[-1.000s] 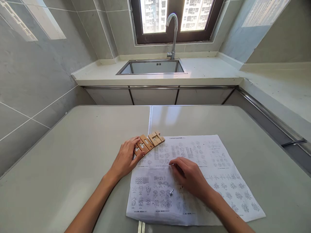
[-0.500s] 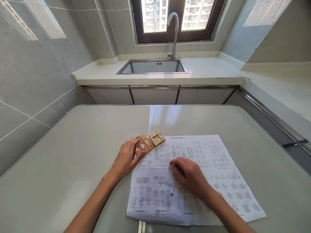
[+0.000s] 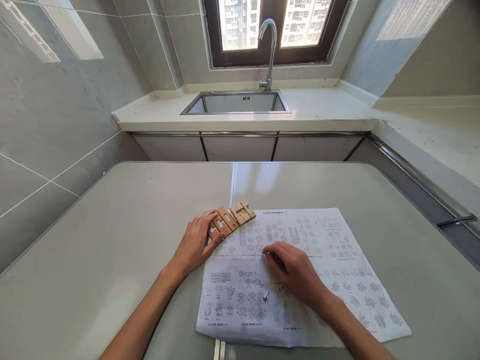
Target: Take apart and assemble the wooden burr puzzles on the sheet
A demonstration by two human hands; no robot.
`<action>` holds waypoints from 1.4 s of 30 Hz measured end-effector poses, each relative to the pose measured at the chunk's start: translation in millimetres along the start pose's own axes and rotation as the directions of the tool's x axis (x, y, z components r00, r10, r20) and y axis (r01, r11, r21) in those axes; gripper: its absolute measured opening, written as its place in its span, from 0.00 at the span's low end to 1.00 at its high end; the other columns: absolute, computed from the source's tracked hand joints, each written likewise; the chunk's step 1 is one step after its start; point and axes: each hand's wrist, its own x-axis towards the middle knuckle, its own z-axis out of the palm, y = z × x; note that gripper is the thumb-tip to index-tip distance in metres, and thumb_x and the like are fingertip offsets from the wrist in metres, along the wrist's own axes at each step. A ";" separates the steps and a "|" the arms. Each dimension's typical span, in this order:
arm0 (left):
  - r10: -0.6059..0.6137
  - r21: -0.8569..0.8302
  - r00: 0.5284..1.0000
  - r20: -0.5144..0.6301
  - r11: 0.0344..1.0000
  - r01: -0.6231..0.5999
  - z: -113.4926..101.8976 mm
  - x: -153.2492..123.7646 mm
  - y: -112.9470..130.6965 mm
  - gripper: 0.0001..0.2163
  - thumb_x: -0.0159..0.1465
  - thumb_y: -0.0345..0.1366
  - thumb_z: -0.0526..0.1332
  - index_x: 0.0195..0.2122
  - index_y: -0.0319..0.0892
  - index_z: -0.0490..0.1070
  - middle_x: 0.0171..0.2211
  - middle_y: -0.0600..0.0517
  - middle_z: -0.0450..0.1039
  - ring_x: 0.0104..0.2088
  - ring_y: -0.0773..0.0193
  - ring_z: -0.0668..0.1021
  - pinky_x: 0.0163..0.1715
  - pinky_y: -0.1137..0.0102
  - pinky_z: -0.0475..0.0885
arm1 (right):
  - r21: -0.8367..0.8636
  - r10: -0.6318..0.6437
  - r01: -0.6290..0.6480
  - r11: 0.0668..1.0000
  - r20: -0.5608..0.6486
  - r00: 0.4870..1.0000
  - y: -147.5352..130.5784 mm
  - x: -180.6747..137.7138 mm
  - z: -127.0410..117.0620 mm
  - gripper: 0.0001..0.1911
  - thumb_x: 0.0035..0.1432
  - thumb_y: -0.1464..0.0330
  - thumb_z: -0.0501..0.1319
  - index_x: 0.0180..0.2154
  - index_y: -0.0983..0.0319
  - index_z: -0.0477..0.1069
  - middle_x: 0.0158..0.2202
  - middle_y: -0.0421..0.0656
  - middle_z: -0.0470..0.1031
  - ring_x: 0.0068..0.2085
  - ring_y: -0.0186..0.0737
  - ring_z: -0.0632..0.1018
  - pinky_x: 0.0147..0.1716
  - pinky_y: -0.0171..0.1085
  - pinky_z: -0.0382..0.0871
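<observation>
My left hand (image 3: pixel 195 237) is closed around the left end of a row of flat, notched wooden pieces (image 3: pixel 228 219), with the fingers on the far side and the thumb at the near edge. A separate group of light notched wooden pieces (image 3: pixel 243 213) lies against the row's right end, untouched. Under and beside both groups spreads a large paper sheet (image 3: pixel 311 250) printed with small diagrams. Over the middle of the sheet is my right hand (image 3: pixel 292 267), its fingers curled in and nothing visible in them. The palm side is hidden.
The grey table (image 3: pixel 112 240) has a seam running down its middle. Beyond it stands a white counter (image 3: pixel 326 102) with a steel sink (image 3: pixel 240 102) and a tall faucet (image 3: pixel 270 50) below a window. A tiled wall (image 3: pixel 75 90) rises at left; a ledge runs along the right.
</observation>
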 end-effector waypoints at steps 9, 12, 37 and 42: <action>-0.013 -0.015 1.000 0.021 1.000 0.013 0.1 -0.2 -0.1 0.24 0.75 0.51 0.56 0.68 0.50 0.59 0.69 0.44 0.65 0.67 0.45 0.69 0.65 0.47 0.67 | 0.013 0.012 -0.012 1.000 0.011 1.000 0.0 -0.7 0.4 0.08 0.74 0.71 0.55 0.45 0.57 0.72 0.37 0.44 0.81 0.35 0.44 0.81 0.33 0.41 0.76; -0.012 -0.018 1.000 0.020 1.000 0.013 -0.2 -0.2 0.2 0.24 0.74 0.52 0.56 0.68 0.50 0.59 0.69 0.43 0.65 0.67 0.44 0.69 0.65 0.46 0.67 | 0.012 0.007 -0.007 1.000 0.008 1.000 0.1 -0.6 0.3 0.08 0.74 0.71 0.54 0.45 0.57 0.72 0.37 0.45 0.81 0.35 0.44 0.81 0.33 0.42 0.77; -0.097 0.026 0.992 -0.084 0.995 0.100 21.5 19.8 21.2 0.33 0.64 0.55 0.69 0.64 0.46 0.61 0.63 0.43 0.71 0.61 0.43 0.72 0.60 0.49 0.67 | 0.025 0.026 -0.026 0.999 0.020 0.999 2.0 -1.1 0.4 0.07 0.73 0.72 0.56 0.45 0.57 0.73 0.38 0.44 0.82 0.36 0.44 0.82 0.36 0.41 0.75; -0.091 0.044 0.988 -0.123 0.994 0.097 21.5 23.2 25.2 0.27 0.66 0.50 0.69 0.61 0.46 0.65 0.61 0.44 0.74 0.59 0.44 0.71 0.59 0.50 0.68 | 0.042 0.035 -0.036 0.998 0.030 0.999 2.1 -1.1 -0.1 0.07 0.73 0.71 0.56 0.45 0.57 0.72 0.39 0.44 0.82 0.38 0.45 0.81 0.37 0.42 0.75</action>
